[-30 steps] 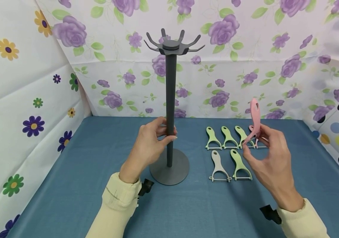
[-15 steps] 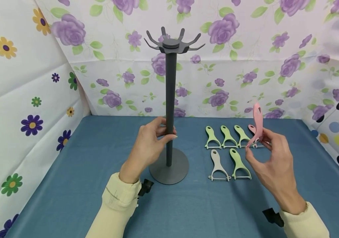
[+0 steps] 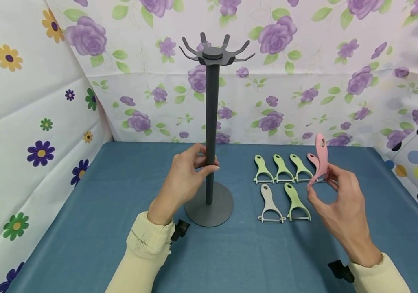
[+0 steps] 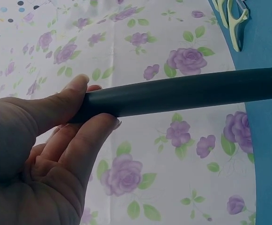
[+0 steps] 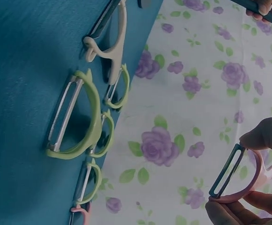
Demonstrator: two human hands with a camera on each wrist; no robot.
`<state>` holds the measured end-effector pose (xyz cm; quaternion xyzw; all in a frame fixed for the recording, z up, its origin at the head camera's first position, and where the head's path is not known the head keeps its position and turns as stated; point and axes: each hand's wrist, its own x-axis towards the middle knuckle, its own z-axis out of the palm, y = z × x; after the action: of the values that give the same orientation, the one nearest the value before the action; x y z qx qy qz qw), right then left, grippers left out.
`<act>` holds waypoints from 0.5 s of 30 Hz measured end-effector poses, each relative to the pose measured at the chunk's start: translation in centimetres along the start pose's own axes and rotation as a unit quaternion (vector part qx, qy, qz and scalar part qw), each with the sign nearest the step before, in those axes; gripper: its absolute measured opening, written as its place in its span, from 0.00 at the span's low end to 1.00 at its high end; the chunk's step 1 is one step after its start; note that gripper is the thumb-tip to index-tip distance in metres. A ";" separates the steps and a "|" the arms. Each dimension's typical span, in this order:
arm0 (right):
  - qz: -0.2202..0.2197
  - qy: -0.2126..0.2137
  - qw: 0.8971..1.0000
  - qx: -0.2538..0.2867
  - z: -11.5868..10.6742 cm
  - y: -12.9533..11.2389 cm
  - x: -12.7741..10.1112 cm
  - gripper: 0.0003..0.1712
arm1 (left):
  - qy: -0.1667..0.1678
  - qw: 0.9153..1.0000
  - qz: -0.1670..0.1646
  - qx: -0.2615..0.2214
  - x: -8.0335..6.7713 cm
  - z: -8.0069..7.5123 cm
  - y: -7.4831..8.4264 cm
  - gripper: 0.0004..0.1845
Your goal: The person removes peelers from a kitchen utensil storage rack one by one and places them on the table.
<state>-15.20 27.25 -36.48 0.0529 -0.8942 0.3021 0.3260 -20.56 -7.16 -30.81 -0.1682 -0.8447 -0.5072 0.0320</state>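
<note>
Right hand at bottom right, fingertips pinching pink peeler by its head, blade facing camera. Blue table fills left side. Green peelers lying in row on it, grey-white peeler above them. Another pink one at bottom edge, I think, mostly cut off. Floral backdrop behind. Dark pole in top right corner.

Open blue table left of the grey stand and in front of its base. Right of the stand, passage at table level blocked by two rows of peelers. Stand pole occupied by the left hand. Hooks at the stand's top unobstructed from above.
</note>
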 end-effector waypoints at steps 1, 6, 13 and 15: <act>0.001 -0.001 1.000 -0.002 0.0 0.1 0.0 0.41 | 0.000 1.000 0.000 0.000 0.0 0.0 0.0 0.14; 0.004 -0.002 1.000 -0.009 0.0 0.4 -0.2 0.39 | -0.002 1.000 -0.006 0.000 0.0 -0.1 0.1 0.13; 0.038 -0.019 0.998 -0.050 -0.1 0.9 -0.5 0.39 | -0.004 1.000 -0.009 -0.001 0.0 -0.1 0.2 0.13; 0.049 -0.026 0.996 -0.064 -0.1 1.0 -0.6 0.39 | -0.004 1.000 -0.010 -0.002 0.0 0.0 0.3 0.13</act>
<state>-14.96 28.02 -37.34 -0.0042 -0.9215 0.2580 0.2903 -20.49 -7.09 -30.57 -0.1617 -0.8454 -0.5086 0.0233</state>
